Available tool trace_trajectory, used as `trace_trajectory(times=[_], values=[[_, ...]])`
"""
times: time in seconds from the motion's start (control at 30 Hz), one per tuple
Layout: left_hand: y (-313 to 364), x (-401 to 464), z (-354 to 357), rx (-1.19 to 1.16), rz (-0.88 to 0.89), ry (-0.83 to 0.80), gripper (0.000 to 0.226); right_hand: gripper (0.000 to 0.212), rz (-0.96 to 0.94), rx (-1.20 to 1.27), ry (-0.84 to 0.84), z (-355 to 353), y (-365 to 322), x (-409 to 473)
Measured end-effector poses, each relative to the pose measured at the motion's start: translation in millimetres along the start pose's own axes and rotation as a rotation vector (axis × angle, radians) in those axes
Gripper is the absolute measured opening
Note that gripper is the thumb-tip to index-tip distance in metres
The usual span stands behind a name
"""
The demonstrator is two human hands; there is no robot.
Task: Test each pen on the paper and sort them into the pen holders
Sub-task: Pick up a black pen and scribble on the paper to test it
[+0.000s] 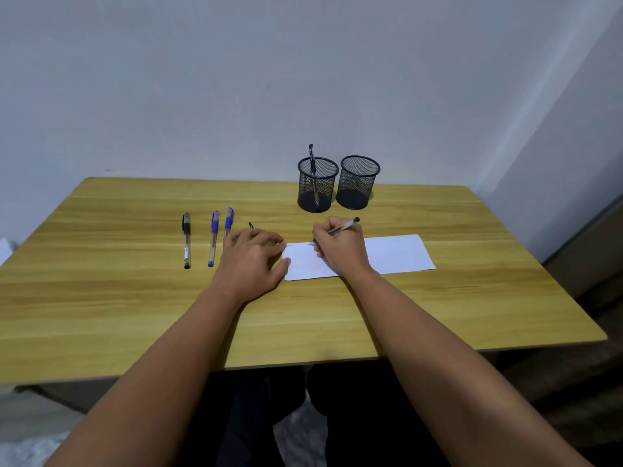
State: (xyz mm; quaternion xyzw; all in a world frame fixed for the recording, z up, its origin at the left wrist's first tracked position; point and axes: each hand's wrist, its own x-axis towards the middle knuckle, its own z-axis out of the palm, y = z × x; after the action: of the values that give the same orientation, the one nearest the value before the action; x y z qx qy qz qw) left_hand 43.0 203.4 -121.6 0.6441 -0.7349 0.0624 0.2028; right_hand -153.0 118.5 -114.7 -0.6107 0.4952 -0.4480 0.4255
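Pen point(344, 226) gripped in the right hand point(340, 247) is scribbling on paper point(397, 254) best pinned flatter by the relaxed, empty left hand point(251, 256).

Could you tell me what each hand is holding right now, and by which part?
The right hand grips a pen low on its barrel, near the tip. The left hand holds nothing; it rests at the paper's left edge.

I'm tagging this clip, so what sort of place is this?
Probably a plain home or office desk in a room corner: a wooden table against bare walls, two mesh pen holders, and a sheet of paper.
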Motion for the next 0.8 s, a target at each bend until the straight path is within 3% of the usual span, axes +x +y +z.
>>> trace_trajectory(times=[0.3,0.5,0.8], values=[[0.9,-1.0,0.4,-0.007,0.007,0.015,0.046,0.040,0.047,0.076,0.033,-4.4,-1.1,-1.4],[1.0,-0.4,-0.1,0.001,0.003,-0.006,0.048,0.039,-0.025,-0.004,0.025,-2.4,-1.6,-1.7],[0.5,-0.6,-0.2,0.009,0.002,-0.006,0.048,0.038,0.012,-0.018,0.063,-2.5,-1.0,-0.7]])
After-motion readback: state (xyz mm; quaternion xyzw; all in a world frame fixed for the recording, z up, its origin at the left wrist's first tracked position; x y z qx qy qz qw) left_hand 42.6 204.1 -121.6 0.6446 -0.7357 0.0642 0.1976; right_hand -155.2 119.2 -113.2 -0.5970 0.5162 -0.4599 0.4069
